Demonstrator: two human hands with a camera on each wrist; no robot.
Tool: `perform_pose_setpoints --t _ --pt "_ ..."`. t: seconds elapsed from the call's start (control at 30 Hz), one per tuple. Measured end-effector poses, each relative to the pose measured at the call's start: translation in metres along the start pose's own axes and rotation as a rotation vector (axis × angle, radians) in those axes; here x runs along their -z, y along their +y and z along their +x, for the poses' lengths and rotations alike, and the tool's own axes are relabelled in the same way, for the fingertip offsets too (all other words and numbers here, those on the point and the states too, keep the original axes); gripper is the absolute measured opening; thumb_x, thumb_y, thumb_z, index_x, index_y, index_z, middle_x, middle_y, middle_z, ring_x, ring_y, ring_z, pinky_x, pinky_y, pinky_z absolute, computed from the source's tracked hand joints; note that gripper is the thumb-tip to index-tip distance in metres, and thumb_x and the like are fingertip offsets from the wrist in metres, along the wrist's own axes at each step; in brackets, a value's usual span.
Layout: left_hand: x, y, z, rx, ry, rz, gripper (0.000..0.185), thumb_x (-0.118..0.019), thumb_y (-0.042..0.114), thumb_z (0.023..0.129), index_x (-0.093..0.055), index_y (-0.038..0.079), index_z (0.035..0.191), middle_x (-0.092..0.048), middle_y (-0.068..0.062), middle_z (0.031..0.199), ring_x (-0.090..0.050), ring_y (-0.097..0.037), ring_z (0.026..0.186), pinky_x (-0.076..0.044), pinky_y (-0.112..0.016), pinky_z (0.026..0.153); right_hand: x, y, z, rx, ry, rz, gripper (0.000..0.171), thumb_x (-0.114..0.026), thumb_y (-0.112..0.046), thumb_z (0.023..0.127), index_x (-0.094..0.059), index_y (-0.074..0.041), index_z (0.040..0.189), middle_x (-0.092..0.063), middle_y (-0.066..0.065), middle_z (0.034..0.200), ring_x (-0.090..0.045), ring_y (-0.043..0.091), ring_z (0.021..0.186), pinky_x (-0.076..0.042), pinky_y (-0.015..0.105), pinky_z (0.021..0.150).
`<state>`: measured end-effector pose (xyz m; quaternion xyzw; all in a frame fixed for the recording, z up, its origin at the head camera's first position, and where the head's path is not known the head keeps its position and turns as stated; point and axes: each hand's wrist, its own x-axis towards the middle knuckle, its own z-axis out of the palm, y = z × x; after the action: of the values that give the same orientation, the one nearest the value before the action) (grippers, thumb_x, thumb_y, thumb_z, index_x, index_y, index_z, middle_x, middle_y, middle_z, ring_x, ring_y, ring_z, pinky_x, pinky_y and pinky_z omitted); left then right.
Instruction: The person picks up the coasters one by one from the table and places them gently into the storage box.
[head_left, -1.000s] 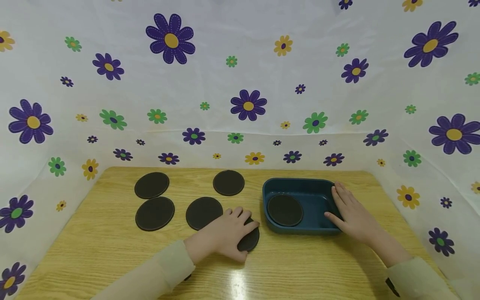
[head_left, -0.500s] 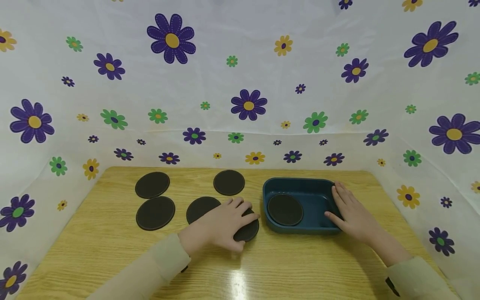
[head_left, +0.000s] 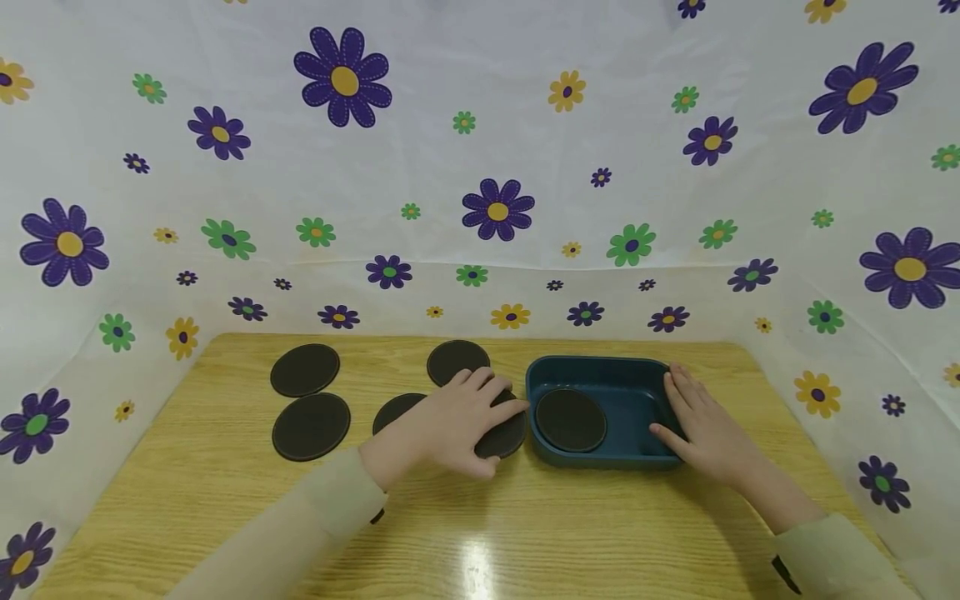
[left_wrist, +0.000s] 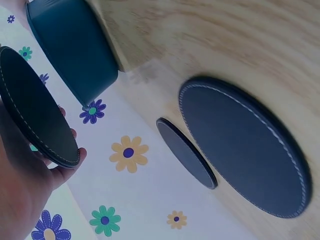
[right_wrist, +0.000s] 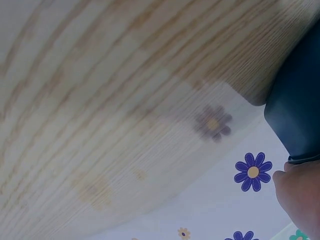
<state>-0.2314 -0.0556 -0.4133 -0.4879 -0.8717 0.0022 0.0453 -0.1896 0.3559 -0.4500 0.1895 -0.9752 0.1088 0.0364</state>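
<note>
Coaster (head_left: 501,433), a dark round disc, is pinched in the left hand (head_left: 450,425) grip, lifted beside the blue tray (head_left: 600,462), whose wall the right hand (head_left: 708,433) steadies with relaxed fingers; next it likely needs clearing the rim.

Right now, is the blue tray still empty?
No, the blue tray already has one dark round coaster lying flat in its left part, seen from the head camera.

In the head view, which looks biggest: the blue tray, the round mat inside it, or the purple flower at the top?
1. Tray
2. Flower
3. Mat, close to the flower; their distances from the camera differ, so real sizes are unsure.
</note>
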Motion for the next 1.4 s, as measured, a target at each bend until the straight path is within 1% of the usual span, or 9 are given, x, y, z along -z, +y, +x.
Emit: perform_pose_setpoints --t 0.2,0.4,0.5,0.67,0.83,0.97,1.1,1.4 --pt "0.002 0.006 0.015 -0.008 0.011 0.005 0.079 -0.064 0.056 0.086 -0.049 0.028 0.158 -0.052 -0.005 0.151 -0.047 -0.026 0.137 -0.043 -0.047 0.111 0.002 -0.001 0.0 -0.023 -0.033 0.011 0.09 -0.056 -0.044 0.108 -0.017 0.017 0.162 -0.012 0.037 0.172 -0.01 0.05 0.163 0.018 0.025 0.128" --pt "0.001 0.012 0.033 -0.013 0.03 0.02 0.079 -0.063 0.056 0.088 -0.046 0.028 0.16 -0.05 -0.007 0.154 -0.049 -0.027 0.137 -0.044 -0.047 0.113 0.003 -0.001 0.0 -0.023 -0.037 0.016 0.09 -0.056 -0.044 0.108 -0.017 0.017 0.162 -0.012 0.037 0.172 -0.01 0.051 0.162 0.018 0.026 0.128" --pt "0.0 0.015 0.042 -0.021 0.038 0.029 0.079 -0.063 0.057 0.088 -0.046 0.028 0.16 -0.049 -0.007 0.153 -0.048 -0.026 0.137 -0.045 -0.045 0.112 0.003 -0.001 0.0 -0.023 -0.04 0.017 0.09 -0.056 -0.044 0.108 -0.017 0.017 0.162 -0.012 0.037 0.172 -0.009 0.051 0.163 0.019 0.025 0.128" --pt "-0.002 0.02 0.059 -0.028 0.029 0.049 0.08 -0.062 0.06 0.09 -0.044 0.029 0.161 -0.048 -0.005 0.154 -0.046 -0.024 0.136 -0.044 -0.043 0.113 0.002 -0.001 -0.001 -0.024 -0.035 0.01 0.09 -0.055 -0.044 0.108 -0.018 0.017 0.162 -0.012 0.037 0.172 -0.009 0.05 0.163 0.017 0.027 0.129" --pt "-0.004 0.024 0.076 -0.018 0.003 0.084 0.08 -0.058 0.062 0.092 -0.041 0.03 0.163 -0.047 -0.004 0.157 -0.045 -0.025 0.14 -0.042 -0.044 0.116 0.002 -0.002 -0.001 -0.027 -0.028 0.009 0.089 -0.055 -0.044 0.108 -0.018 0.017 0.162 -0.012 0.037 0.172 -0.009 0.051 0.163 0.015 0.03 0.131" --pt "-0.008 0.026 0.089 -0.005 0.003 0.124 0.079 -0.057 0.065 0.093 -0.041 0.03 0.163 -0.048 -0.003 0.156 -0.046 -0.024 0.139 -0.042 -0.043 0.115 0.003 -0.003 0.0 -0.031 -0.029 0.014 0.089 -0.056 -0.044 0.108 -0.018 0.017 0.162 -0.012 0.037 0.172 -0.01 0.051 0.162 0.011 0.036 0.133" --pt "-0.013 0.027 0.1 0.015 0.005 0.136 0.079 -0.056 0.066 0.094 -0.042 0.03 0.163 -0.049 -0.002 0.155 -0.048 -0.023 0.135 -0.043 -0.042 0.112 0.003 -0.002 0.001 -0.034 -0.032 0.018 0.089 -0.056 -0.043 0.108 -0.018 0.017 0.162 -0.012 0.037 0.172 -0.009 0.051 0.163 0.01 0.038 0.134" --pt "-0.018 0.031 0.116 0.046 -0.02 0.133 0.08 -0.055 0.068 0.095 -0.042 0.029 0.163 -0.048 -0.003 0.156 -0.048 -0.023 0.135 -0.043 -0.041 0.113 0.002 -0.002 0.001 -0.025 -0.033 0.026 0.089 -0.056 -0.043 0.108 -0.019 0.017 0.162 -0.013 0.038 0.171 -0.008 0.05 0.163 0.014 0.031 0.131"
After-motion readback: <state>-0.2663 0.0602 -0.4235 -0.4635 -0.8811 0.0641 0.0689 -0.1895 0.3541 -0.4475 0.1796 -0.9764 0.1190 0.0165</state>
